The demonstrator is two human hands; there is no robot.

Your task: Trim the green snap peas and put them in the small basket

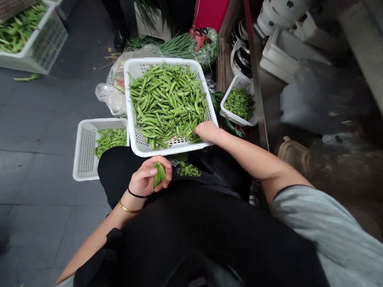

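Observation:
My left hand [151, 178] is curled around a few green snap pea pods [159, 174], close to my body, below the near rim of a large white basket [170, 150]. That basket is heaped with snap peas [167, 103]. My right hand [206, 131] reaches into the basket's near right corner, touching the pods there. Its fingertips are hidden, so I cannot tell whether they grip any. At the left, a smaller white basket [83, 150] holds a lesser pile of pods [112, 140]. Small green scraps [188, 170] lie in front of my lap.
To the right stands a small white basket [225, 109] of green trimmings. Plastic bags [113, 98] and long green stalks [179, 46] lie behind the large basket. A crate of pods [47, 48] is at far left. A metal edge [257, 85] and stacked white tubs [285, 50] border the right.

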